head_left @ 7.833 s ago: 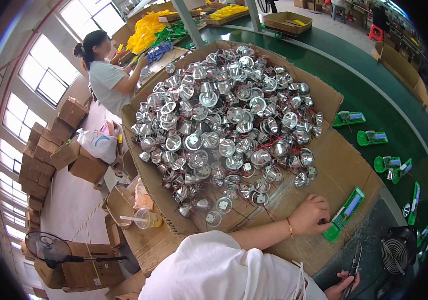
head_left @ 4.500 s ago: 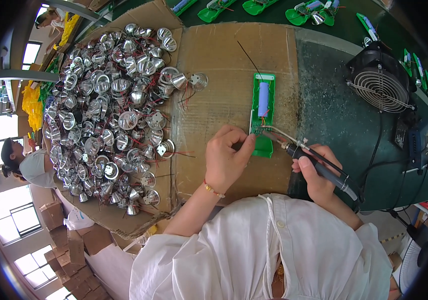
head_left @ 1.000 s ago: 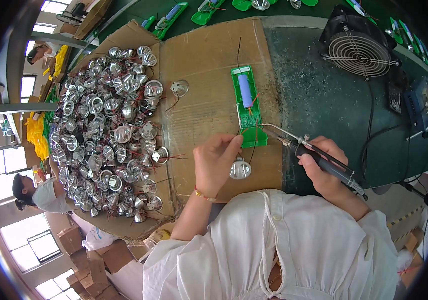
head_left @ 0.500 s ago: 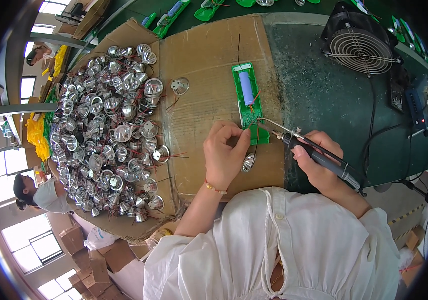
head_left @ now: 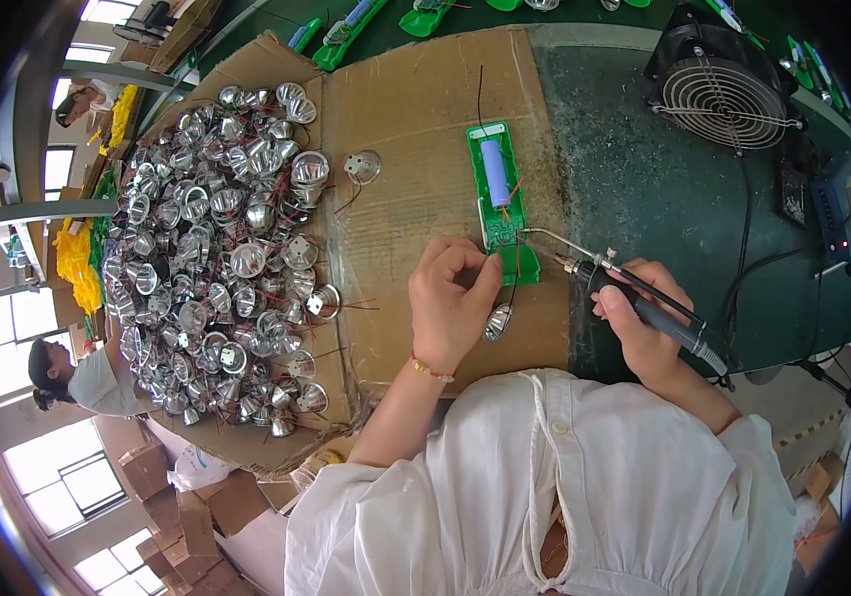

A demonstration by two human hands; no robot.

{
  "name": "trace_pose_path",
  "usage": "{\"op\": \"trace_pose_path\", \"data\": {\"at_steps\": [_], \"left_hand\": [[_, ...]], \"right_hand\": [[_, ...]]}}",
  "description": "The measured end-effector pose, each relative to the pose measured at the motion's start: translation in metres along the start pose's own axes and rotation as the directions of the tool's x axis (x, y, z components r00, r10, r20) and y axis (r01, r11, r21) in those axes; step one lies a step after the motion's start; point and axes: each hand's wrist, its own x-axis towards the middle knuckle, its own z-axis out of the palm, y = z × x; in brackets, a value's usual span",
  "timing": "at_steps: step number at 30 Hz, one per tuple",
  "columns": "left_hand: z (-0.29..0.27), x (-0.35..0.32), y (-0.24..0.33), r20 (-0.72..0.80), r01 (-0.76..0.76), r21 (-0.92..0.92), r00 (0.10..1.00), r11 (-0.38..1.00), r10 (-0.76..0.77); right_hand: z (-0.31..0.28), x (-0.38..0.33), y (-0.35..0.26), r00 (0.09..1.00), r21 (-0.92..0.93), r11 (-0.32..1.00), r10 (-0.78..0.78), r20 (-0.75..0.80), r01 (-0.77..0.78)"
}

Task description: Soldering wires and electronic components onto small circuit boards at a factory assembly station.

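Note:
A green circuit board with a blue battery cell [head_left: 498, 199] lies on brown cardboard [head_left: 415, 129]. My left hand [head_left: 453, 303] pinches thin wires at the board's lower end, and a silver reflector cup [head_left: 497, 322] hangs just below its fingers. My right hand [head_left: 644, 323] grips a black-handled soldering iron [head_left: 634, 293]. The iron's metal tip reaches the lower right of the board.
A big heap of silver reflector cups with red wires [head_left: 217, 258] covers the cardboard's left side; one loose cup [head_left: 362, 165] lies apart. A black fan [head_left: 718, 89] and a small control box [head_left: 838, 214] stand on the green bench. Another person [head_left: 87, 372] sits far left.
Since a second ago my left hand has shifted up to the board's lower end with the reflector's wires, and the soldering iron tip has closed in on the board.

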Motion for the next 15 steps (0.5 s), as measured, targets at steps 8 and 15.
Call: {"op": "trace_pose_path", "data": {"at_steps": [8,15], "left_hand": [[-0.004,0.001,0.001,0.019,0.069,-0.037,0.998,0.997,-0.068],[-0.009,0.014,0.009,0.122,0.087,0.081,0.988,0.993,-0.096]], "right_hand": [[0.000,0.001,0.000,1.000,0.036,0.999,0.010,0.016,-0.011],[0.008,0.009,-0.002,0.996,0.090,0.992,0.088,-0.014,-0.086]]}}
